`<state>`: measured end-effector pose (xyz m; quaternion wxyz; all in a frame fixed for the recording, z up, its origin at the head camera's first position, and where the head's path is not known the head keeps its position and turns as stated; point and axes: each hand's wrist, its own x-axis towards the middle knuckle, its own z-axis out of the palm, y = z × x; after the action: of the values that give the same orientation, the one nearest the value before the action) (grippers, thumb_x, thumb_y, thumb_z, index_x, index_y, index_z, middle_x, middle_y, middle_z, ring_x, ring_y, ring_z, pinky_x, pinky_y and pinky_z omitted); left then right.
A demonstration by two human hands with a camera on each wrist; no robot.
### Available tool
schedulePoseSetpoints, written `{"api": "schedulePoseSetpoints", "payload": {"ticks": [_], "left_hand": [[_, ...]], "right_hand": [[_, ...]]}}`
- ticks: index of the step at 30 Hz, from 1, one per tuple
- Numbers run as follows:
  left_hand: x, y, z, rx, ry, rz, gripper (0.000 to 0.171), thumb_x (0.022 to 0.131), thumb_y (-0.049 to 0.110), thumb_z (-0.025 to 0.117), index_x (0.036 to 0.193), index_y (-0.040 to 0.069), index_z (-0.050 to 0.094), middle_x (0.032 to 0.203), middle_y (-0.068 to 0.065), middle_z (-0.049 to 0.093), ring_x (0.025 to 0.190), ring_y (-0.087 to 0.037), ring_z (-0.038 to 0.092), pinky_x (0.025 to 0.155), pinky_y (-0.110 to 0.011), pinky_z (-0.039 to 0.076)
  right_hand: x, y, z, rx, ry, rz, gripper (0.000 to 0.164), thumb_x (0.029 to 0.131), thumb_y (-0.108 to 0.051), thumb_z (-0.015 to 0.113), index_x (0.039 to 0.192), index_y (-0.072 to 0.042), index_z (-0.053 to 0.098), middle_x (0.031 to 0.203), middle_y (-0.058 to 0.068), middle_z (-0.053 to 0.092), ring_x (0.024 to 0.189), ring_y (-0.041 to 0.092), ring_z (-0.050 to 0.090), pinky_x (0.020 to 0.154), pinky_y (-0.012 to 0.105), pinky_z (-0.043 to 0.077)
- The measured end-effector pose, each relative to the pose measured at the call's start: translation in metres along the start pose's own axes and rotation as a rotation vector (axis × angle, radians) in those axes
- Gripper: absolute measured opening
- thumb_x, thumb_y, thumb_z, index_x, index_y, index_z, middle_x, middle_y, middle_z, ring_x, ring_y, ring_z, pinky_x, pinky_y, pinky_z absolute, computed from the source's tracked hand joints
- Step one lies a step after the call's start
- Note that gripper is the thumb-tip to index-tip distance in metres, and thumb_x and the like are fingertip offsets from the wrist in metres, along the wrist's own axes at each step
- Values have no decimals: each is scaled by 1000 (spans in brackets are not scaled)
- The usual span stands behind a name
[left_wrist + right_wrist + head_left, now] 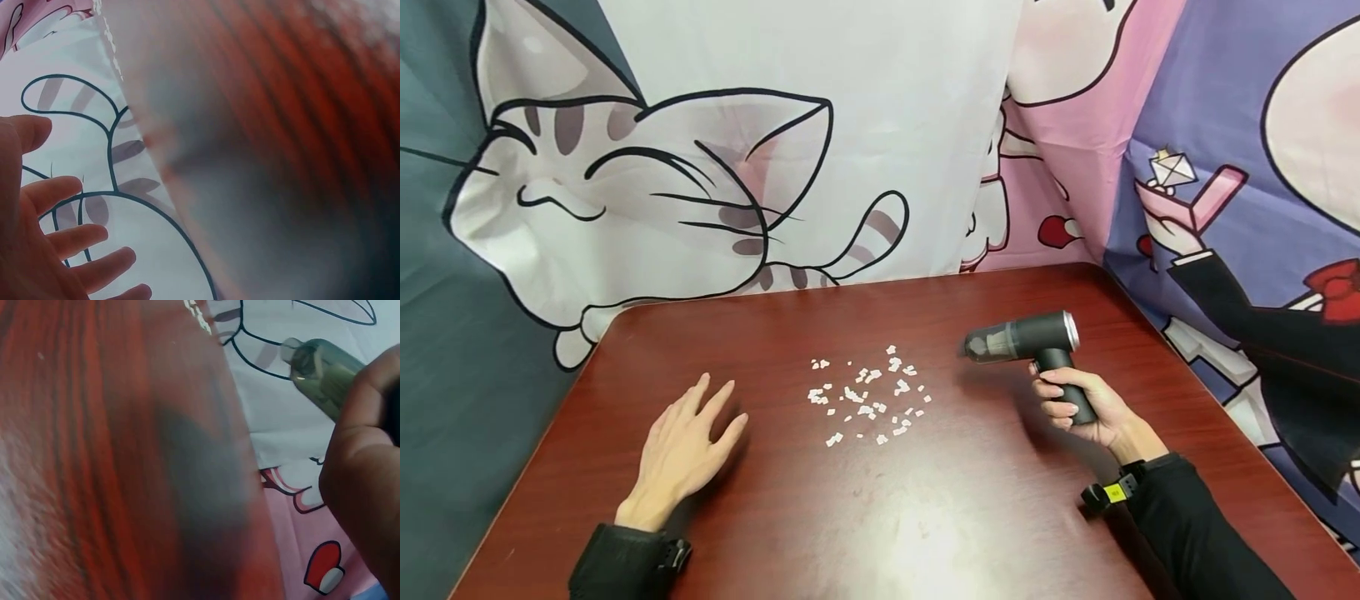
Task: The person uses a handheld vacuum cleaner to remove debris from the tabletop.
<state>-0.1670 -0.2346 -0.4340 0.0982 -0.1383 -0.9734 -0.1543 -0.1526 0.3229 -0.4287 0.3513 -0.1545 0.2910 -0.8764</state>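
My right hand (1093, 408) grips the handle of a black handheld vacuum cleaner (1037, 335), lifted over the right part of the table. Its see-through nozzle points left, toward many small white paper scraps (865, 408) strewn over the middle of the tabletop. In the right wrist view the clear nozzle (325, 372) shows beyond the hand. To the left of the scraps, my left hand (683, 446) hovers above the table with fingers spread and nothing held. The left wrist view also shows those fingers (94, 240) apart from any object.
The reddish-brown wooden table (775, 517) has its far edge against a cat-print cloth (700, 192). A pink and purple printed cloth (1150, 167) hangs at the right. Both wrists wear dark straps; the right one carries a small camera (1101, 496).
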Motion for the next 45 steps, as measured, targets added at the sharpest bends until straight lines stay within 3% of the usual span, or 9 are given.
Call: {"api": "schedulePoseSetpoints", "payload": {"ticks": [14,25,45], "left_hand": [[3,2,-10,19,-44,-22,62,101,47,55,152,12,47,159,-28,34,142,-50,34,113,-66,26],[4,3,-13,4,-56,-22,62,102,46,54,153,12,46,159,-27,33,144,-49,33,115,-66,24],[-3,-2,-19,4,-50,-37,62,102,47,54,153,13,46,160,-27,33,144,-48,33,115,-66,24]], "right_hand": [[21,16,4,-120,115,149,24,107,-5,22,117,-7,43,80,-3,44,58,5,38,57,18,46],[26,18,18,-239,200,212,18,108,-6,28,116,-8,44,78,-5,50,57,3,45,54,18,47],[33,22,19,-250,225,205,16,107,-6,28,116,-7,41,78,-5,47,57,3,46,56,18,46]]}}
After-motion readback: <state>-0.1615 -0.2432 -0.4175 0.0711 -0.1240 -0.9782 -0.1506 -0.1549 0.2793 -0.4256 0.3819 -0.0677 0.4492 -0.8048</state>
